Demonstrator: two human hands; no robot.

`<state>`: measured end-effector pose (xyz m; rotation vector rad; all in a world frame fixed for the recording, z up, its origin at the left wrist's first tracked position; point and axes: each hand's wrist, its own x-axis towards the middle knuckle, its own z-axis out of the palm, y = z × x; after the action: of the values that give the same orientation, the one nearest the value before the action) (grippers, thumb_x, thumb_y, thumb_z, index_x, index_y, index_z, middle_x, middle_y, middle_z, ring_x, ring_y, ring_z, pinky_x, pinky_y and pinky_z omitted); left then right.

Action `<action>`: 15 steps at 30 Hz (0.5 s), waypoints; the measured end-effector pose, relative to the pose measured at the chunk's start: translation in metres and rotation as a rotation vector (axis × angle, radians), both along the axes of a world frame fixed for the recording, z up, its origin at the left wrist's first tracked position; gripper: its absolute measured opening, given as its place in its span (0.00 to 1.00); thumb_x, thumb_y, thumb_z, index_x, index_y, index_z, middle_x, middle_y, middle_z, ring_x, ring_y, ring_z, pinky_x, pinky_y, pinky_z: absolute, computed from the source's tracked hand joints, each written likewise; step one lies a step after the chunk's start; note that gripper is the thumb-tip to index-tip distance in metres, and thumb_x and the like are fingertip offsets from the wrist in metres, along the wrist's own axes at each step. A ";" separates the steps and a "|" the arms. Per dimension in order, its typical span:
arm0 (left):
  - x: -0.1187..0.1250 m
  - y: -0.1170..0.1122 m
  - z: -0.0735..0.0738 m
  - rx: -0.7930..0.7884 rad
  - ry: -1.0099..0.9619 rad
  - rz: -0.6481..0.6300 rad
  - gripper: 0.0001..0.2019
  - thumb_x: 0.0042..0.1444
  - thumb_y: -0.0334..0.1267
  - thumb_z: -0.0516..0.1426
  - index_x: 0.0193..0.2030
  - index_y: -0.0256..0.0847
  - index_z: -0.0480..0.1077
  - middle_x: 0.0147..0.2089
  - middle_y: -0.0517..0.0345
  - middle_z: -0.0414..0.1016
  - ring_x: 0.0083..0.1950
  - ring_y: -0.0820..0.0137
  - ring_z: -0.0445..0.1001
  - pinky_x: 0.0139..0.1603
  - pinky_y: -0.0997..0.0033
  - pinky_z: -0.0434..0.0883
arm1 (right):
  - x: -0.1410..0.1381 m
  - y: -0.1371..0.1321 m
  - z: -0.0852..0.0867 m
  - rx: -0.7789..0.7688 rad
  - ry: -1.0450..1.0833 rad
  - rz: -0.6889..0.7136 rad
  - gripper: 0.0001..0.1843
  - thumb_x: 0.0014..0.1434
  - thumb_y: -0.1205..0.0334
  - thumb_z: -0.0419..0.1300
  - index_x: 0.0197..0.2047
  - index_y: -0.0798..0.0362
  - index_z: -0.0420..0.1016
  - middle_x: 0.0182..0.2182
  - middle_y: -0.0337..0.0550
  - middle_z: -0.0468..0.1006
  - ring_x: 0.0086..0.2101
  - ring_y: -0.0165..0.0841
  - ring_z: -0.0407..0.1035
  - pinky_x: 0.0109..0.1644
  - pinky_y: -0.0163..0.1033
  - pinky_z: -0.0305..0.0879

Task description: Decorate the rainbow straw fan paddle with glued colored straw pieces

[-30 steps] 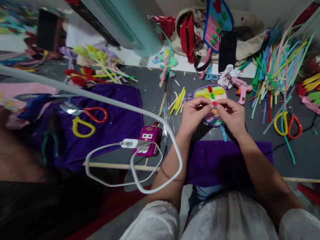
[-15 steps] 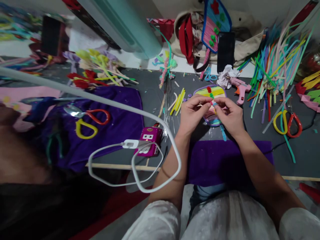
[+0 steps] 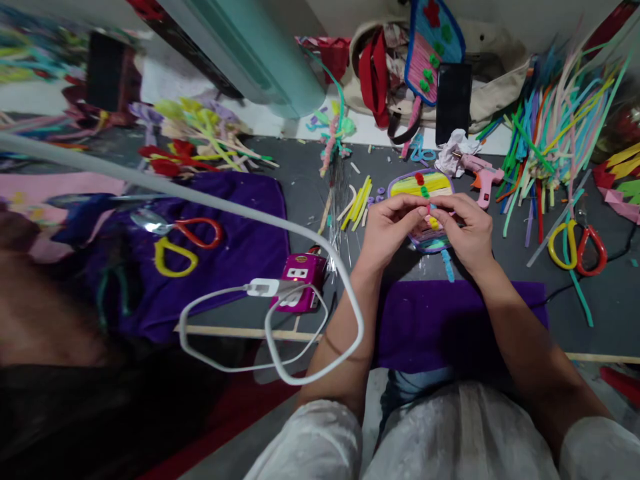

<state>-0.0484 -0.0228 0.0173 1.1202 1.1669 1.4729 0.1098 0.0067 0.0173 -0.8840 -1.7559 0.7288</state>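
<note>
My left hand [image 3: 391, 228] and my right hand [image 3: 467, 230] meet fingertip to fingertip, both closed in a pinch. Pink and light blue show between the fingers, too small and covered to name. Beneath them lies a rounded panel of pipe cleaners [image 3: 411, 189], yellow above and pink below, edged in purple, with a blue fuzzy stem [image 3: 447, 265]. Small red, green and yellow curls run down its middle, partly hidden by my fingers. Left of it are cut yellow pipe cleaners [image 3: 357, 207] and small purple coils [image 3: 380, 191].
A pink glue gun [image 3: 481, 175] lies beside crumpled paper [image 3: 456, 152]. To the right are bundled pipe cleaners [image 3: 555, 140] and scissors [image 3: 577, 243]. A white cable [image 3: 345, 293] loops over a magenta power adapter [image 3: 299, 272]. Another person's arm [image 3: 40, 307] is at left.
My hands have shifted slightly right and down, with the fingertips still together. More of the yellow curl on the panel shows now.
</note>
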 end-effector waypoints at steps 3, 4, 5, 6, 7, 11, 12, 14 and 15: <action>0.000 0.000 0.001 -0.014 -0.029 0.012 0.16 0.49 0.49 0.72 0.38 0.40 0.82 0.34 0.57 0.82 0.31 0.73 0.77 0.34 0.74 0.76 | -0.001 0.001 -0.003 0.047 -0.002 0.014 0.09 0.67 0.60 0.61 0.45 0.45 0.84 0.41 0.42 0.84 0.42 0.35 0.78 0.47 0.42 0.76; 0.000 0.000 0.001 -0.014 -0.031 0.015 0.15 0.49 0.48 0.72 0.37 0.40 0.82 0.33 0.57 0.82 0.31 0.73 0.77 0.34 0.74 0.76 | -0.001 0.001 -0.003 0.061 0.002 0.017 0.09 0.67 0.61 0.61 0.46 0.45 0.83 0.41 0.41 0.84 0.42 0.35 0.78 0.46 0.41 0.76; 0.000 0.000 0.001 -0.013 -0.031 0.016 0.15 0.49 0.48 0.72 0.37 0.41 0.82 0.33 0.57 0.82 0.31 0.74 0.77 0.33 0.74 0.75 | -0.001 0.001 -0.003 0.074 0.006 0.018 0.09 0.67 0.62 0.61 0.46 0.45 0.83 0.41 0.41 0.84 0.42 0.34 0.78 0.45 0.41 0.76; 0.000 0.001 0.001 -0.012 -0.030 0.016 0.15 0.49 0.48 0.72 0.37 0.41 0.82 0.34 0.57 0.82 0.30 0.74 0.77 0.33 0.74 0.75 | -0.001 0.000 -0.003 0.087 0.006 0.017 0.09 0.67 0.63 0.61 0.46 0.45 0.83 0.41 0.41 0.84 0.41 0.34 0.78 0.44 0.40 0.76; 0.000 0.001 0.000 -0.010 -0.030 0.014 0.15 0.49 0.48 0.72 0.37 0.41 0.82 0.34 0.56 0.82 0.30 0.74 0.77 0.33 0.74 0.75 | -0.001 0.000 -0.003 0.099 0.001 0.014 0.09 0.67 0.64 0.61 0.46 0.46 0.82 0.40 0.41 0.84 0.41 0.34 0.78 0.43 0.39 0.76; 0.000 0.002 -0.001 0.006 -0.013 0.009 0.17 0.47 0.50 0.73 0.37 0.41 0.81 0.34 0.57 0.82 0.31 0.73 0.77 0.32 0.74 0.76 | -0.001 -0.001 -0.001 0.140 -0.096 0.010 0.10 0.67 0.66 0.59 0.47 0.46 0.81 0.41 0.42 0.84 0.41 0.35 0.78 0.44 0.40 0.76; 0.000 0.002 -0.001 0.011 -0.003 0.010 0.17 0.46 0.50 0.73 0.37 0.41 0.81 0.33 0.57 0.82 0.31 0.73 0.77 0.32 0.74 0.76 | -0.001 -0.002 0.000 0.152 -0.132 0.010 0.10 0.67 0.66 0.58 0.47 0.46 0.80 0.41 0.43 0.84 0.42 0.35 0.78 0.45 0.41 0.76; 0.000 0.002 -0.002 0.013 0.010 0.014 0.17 0.46 0.50 0.73 0.36 0.41 0.81 0.33 0.57 0.82 0.31 0.72 0.78 0.32 0.73 0.76 | 0.000 -0.002 0.000 0.176 -0.192 0.012 0.12 0.68 0.67 0.57 0.48 0.47 0.79 0.42 0.45 0.84 0.43 0.36 0.78 0.47 0.43 0.76; 0.000 0.002 -0.002 0.011 0.012 0.015 0.17 0.46 0.50 0.73 0.36 0.41 0.81 0.33 0.57 0.82 0.31 0.72 0.78 0.32 0.73 0.76 | 0.000 -0.002 0.000 0.187 -0.209 0.013 0.12 0.68 0.67 0.56 0.49 0.47 0.79 0.42 0.45 0.83 0.43 0.37 0.78 0.47 0.43 0.75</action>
<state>-0.0487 -0.0204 0.0151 1.1319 1.1795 1.4878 0.1093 0.0047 0.0173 -0.8451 -1.9804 0.4844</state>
